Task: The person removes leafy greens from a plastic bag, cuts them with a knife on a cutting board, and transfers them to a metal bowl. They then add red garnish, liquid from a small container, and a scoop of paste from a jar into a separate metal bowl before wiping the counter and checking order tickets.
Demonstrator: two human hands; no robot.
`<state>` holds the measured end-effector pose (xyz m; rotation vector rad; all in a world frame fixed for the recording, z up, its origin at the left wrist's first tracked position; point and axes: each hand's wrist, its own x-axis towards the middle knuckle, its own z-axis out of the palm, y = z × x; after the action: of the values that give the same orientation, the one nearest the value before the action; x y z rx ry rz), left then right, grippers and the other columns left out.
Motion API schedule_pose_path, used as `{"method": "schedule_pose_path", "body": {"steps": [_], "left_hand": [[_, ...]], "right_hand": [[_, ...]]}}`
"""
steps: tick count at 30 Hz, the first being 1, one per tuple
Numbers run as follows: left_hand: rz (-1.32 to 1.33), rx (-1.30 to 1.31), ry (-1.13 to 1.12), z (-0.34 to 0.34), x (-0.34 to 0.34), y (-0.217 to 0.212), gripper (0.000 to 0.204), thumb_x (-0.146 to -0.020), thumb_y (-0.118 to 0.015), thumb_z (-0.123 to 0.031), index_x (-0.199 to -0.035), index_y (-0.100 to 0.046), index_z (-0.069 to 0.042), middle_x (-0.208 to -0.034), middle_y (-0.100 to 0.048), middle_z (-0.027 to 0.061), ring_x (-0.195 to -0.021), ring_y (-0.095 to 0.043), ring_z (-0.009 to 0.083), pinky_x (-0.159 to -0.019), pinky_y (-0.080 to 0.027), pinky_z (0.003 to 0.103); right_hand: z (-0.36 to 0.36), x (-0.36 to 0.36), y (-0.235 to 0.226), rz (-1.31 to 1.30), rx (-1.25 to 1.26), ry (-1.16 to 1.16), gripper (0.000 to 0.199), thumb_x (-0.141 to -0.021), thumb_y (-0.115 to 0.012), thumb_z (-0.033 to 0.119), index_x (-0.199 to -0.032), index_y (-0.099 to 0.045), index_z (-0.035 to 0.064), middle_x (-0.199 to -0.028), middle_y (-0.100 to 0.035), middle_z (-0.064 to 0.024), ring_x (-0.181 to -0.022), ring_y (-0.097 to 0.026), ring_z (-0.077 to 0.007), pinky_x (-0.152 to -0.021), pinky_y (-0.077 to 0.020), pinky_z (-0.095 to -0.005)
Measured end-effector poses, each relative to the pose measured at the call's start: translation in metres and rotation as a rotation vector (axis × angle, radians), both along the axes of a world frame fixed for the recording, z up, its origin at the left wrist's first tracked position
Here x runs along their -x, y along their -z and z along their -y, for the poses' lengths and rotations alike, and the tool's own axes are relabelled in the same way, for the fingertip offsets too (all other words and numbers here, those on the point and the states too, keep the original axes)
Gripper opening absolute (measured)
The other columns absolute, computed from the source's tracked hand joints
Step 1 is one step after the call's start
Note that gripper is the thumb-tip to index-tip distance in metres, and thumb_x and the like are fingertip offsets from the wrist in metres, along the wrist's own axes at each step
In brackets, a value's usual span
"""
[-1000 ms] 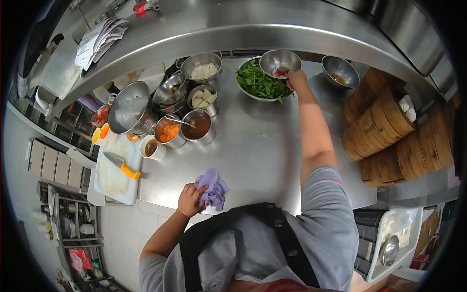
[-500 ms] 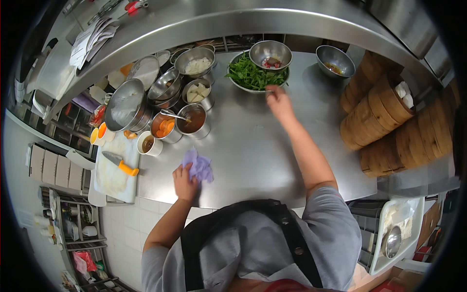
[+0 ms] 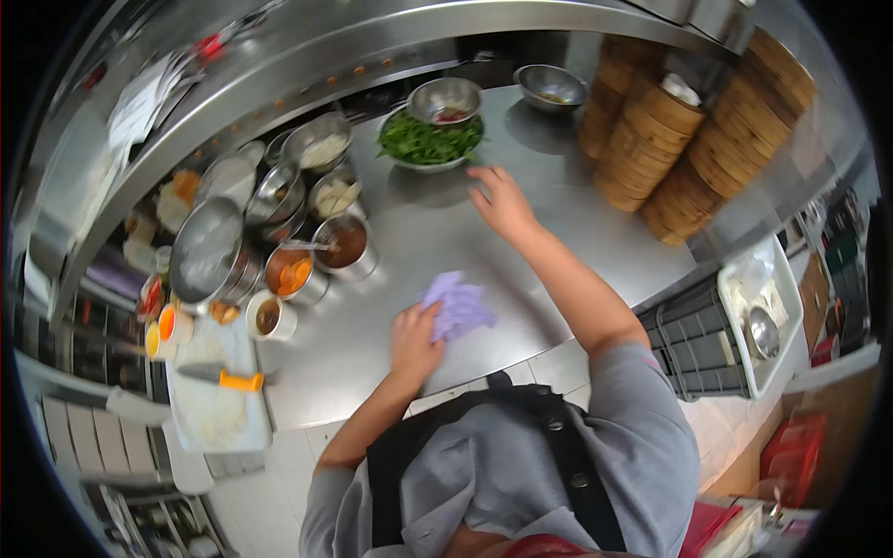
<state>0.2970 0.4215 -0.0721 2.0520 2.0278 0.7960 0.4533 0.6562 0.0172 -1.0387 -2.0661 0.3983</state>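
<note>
On steel surface (image 3: 409,253) nr front edge: purple cloth (image 3: 460,307), fingers of L hand (image 3: 414,342) curled on it. R hand (image 3: 505,206) empty, fingers half-spread nr greens bowl (image 3: 430,169). We'd best press cloth flat, clear of pots (image 3: 358,266).

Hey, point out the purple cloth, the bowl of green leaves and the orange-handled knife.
Purple cloth (image 3: 461,309): head view, middle of its folds.
Bowl of green leaves (image 3: 432,168): head view, near rim.
Orange-handled knife (image 3: 238,380): head view, handle.
</note>
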Motion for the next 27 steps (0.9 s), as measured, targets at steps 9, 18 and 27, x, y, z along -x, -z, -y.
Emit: {"method": "schedule_pose_path", "body": {"steps": [9,18,27], "left_hand": [[-0.125,-0.013,-0.176,0.008,0.014,0.002,0.063,-0.067,-0.064,-0.017,-0.128,-0.049,-0.013,-0.120,-0.047,0.0205,-0.111,-0.045,0.0403,-0.098,-0.034,0.049],[-0.162,-0.023,-0.157,0.008,0.014,0.008,0.065,-0.068,-0.066,-0.019,-0.130,-0.047,-0.013,-0.122,-0.046,0.0224,-0.111,-0.044,0.0407,-0.098,-0.035,0.048],[-0.216,-0.075,-0.163,0.005,0.014,0.017,0.049,-0.071,-0.062,-0.007,-0.119,-0.051,-0.005,-0.129,-0.043,0.0259,-0.120,-0.040,0.0424,-0.103,-0.032,0.048]], "right_hand": [[-0.165,0.070,0.000,0.305,-0.103,0.167,0.026,-0.085,-0.051,0.011,-0.108,-0.063,0.0163,-0.111,-0.061,-0.0091,-0.101,-0.061,-0.0274,-0.080,-0.0508,-0.0396],[-0.168,0.024,-0.016,0.266,-0.312,0.137,0.017,-0.085,-0.050,0.014,-0.097,-0.062,0.0156,-0.099,-0.061,-0.0058,-0.083,-0.064,-0.0267,-0.069,-0.0513,-0.0404],[0.061,-0.156,-0.024,-0.017,-0.557,0.129,0.013,-0.075,-0.064,0.010,-0.085,-0.059,0.0153,-0.083,-0.057,-0.0022,-0.069,-0.060,-0.0251,-0.057,-0.0484,-0.0396]]}}
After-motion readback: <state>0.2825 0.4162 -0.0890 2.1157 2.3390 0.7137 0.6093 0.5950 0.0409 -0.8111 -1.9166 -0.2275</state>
